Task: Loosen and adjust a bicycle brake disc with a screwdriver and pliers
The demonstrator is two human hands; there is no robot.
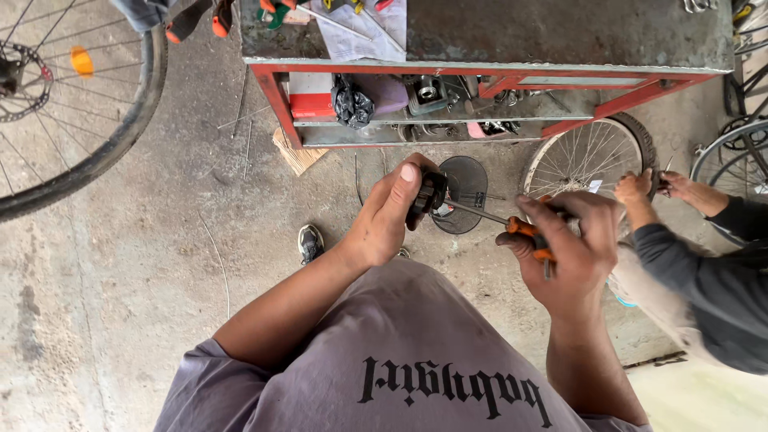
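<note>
Left hand (390, 214) wrapped tight on small black part (430, 198), held up near chest so it stays steady. Right hand (570, 250) closed on screwdriver (524, 230), orange handle, thin tip poking into part. Red worktop (488, 68) just ahead, bits on shelf. Another person's hands (656, 186) hold small wheel (582, 158) on floor, off to right.

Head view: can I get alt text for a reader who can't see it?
Seen from above, a person's left hand holds a small black part while the right hand works an orange-handled screwdriver into it. Beyond stands a red-framed workbench; at right another person's hands handle a bicycle wheel.
</note>
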